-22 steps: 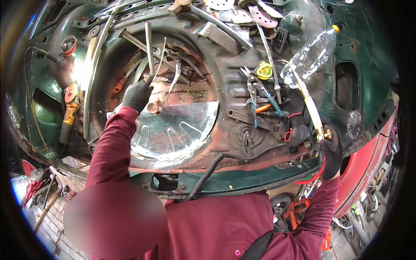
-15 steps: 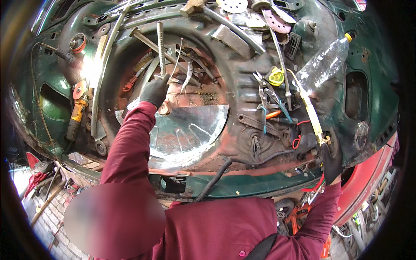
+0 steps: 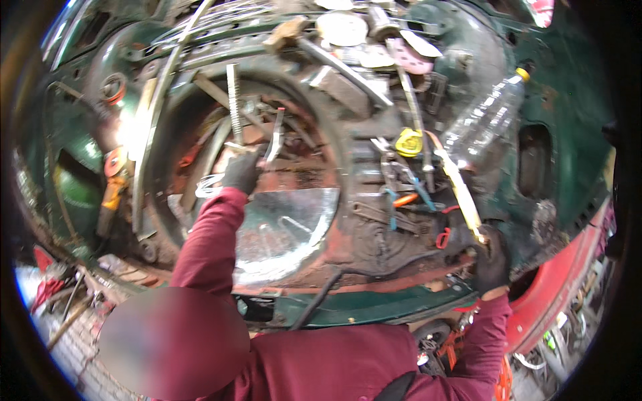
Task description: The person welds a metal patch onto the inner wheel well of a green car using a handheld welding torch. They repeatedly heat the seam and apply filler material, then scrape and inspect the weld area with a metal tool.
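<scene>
In a dark glove, my left hand [image 3: 242,172] is closed over the round well of a green car body. A thin wire seems to run through its fingers, with pale loops [image 3: 208,186] on the left side; blur hides the details. Just beyond it stands a spring-like metal handle [image 3: 234,100], and metal snips [image 3: 275,142] lie to its right. Below the hand, a shiny half-round metal sheet [image 3: 287,234] covers the near part of the well. My gloved right hand [image 3: 493,259] is closed around the rear of a gas torch [image 3: 460,189], whose thin neck points away and left.
Right of the well lie pliers [image 3: 394,170], a yellow tape measure [image 3: 408,142] and an adjustable wrench [image 3: 384,215]. A clear plastic bottle [image 3: 485,120] rests farther right. A hammer [image 3: 334,63] lies behind, an angle grinder [image 3: 112,194] at left. A black hose [image 3: 317,297] crosses the near edge.
The whole view has shifted and blurred. My left hand has drawn slightly nearer, away from the spring-like handle, and a reddish tip now shows above it. The right hand still holds the torch.
</scene>
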